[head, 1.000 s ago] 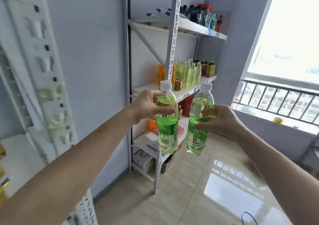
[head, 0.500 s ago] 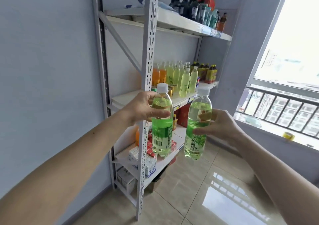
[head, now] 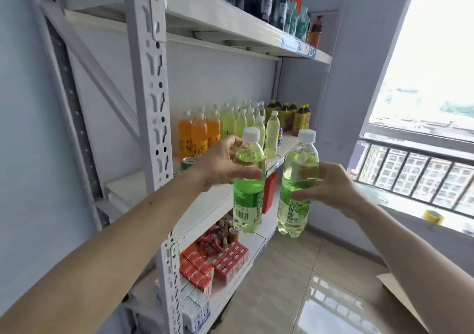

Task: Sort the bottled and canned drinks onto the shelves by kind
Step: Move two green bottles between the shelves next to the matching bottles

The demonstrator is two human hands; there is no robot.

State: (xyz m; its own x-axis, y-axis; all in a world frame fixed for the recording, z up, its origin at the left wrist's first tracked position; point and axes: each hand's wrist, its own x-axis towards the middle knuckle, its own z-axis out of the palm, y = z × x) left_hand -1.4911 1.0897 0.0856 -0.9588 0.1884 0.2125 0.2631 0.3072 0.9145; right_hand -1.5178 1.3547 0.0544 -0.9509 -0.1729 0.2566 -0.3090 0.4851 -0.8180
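My left hand [head: 223, 165] grips a green-labelled bottle of pale green drink [head: 248, 195] by its upper body, upright, white cap on top. My right hand [head: 325, 186] holds a second bottle of the same kind [head: 295, 205] beside it. Both bottles hang in the air in front of the middle shelf [head: 133, 187] of a white metal rack. On that shelf stand orange drink bottles [head: 198, 135], several pale green bottles [head: 241, 122] like mine, and dark tea bottles with yellow labels [head: 295, 118].
The rack's perforated upright post [head: 156, 103] is close on my left. The top shelf [head: 230, 21] carries dark and teal bottles. The lower shelf holds red cartons [head: 220, 262] and white cartons. A cardboard flap [head: 400, 300] lies on the tiled floor; a window with a railing is on the right.
I have come closer to the rack, which now fills the left and centre of view. Both hands keep their hold on the two bottles, now nearer the middle shelf.
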